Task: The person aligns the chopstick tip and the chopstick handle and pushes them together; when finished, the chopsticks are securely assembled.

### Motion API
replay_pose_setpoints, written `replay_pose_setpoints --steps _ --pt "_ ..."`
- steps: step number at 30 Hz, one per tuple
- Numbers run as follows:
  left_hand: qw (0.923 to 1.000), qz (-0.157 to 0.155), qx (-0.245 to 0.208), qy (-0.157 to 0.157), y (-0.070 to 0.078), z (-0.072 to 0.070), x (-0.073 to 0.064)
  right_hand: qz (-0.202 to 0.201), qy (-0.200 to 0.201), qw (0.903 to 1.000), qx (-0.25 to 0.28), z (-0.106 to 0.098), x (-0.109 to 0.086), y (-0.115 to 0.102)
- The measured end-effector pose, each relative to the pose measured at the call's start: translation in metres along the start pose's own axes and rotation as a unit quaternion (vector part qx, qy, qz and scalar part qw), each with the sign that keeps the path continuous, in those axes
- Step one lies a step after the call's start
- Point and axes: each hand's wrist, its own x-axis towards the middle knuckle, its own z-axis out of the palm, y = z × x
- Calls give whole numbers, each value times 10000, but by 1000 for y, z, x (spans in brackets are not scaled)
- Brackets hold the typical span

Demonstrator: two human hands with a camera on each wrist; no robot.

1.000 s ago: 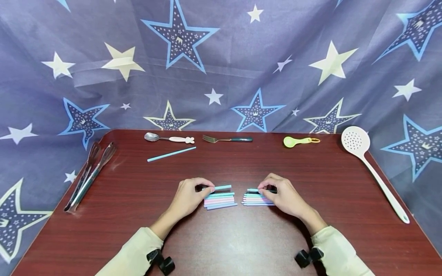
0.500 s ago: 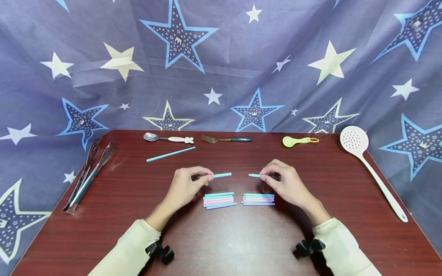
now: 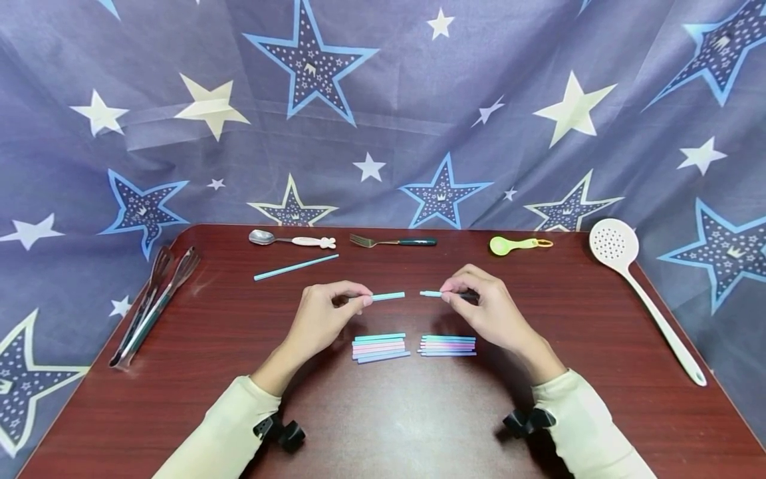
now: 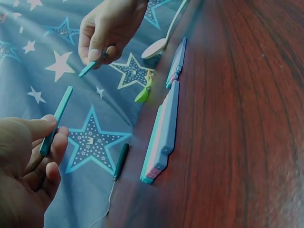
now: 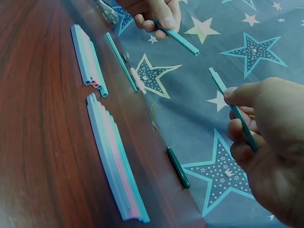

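Note:
My left hand (image 3: 326,319) pinches a teal hollow chopstick half (image 3: 390,296) between thumb and fingers, raised above the table. My right hand (image 3: 493,313) pinches another teal chopstick half (image 3: 429,293), whose narrower peg end (image 5: 213,72) points at the open socket end (image 5: 195,52) of the left one. A short gap separates the two ends. Below them lie two side-by-side groups of chopstick halves in teal, pink and lilac, a left group (image 3: 378,348) and a right group (image 3: 447,345). One longer teal chopstick (image 3: 296,267) lies farther back.
Along the back edge lie a spoon (image 3: 308,242), a fork (image 3: 417,242) and a green measuring spoon (image 3: 505,246). Metal tongs (image 3: 149,319) lie on the left, a white skimmer (image 3: 658,316) on the right. A star-patterned cloth (image 3: 383,100) hangs behind the table.
Both hands have lifted their chopstick halves away from the groups and moved farther back. In the last half second the two ends have come nearer each other and roughly into line.

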Motion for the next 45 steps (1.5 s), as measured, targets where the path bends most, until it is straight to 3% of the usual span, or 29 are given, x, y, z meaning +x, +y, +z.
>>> replay_pose_setpoints --steps 14,45 --pt "9999 -79 -45 -44 -3 10 -1 50 -83 9999 93 11 -5 4" --pt "10000 41 69 -46 -2 15 -3 27 -217 9998 -7 15 -7 -1"
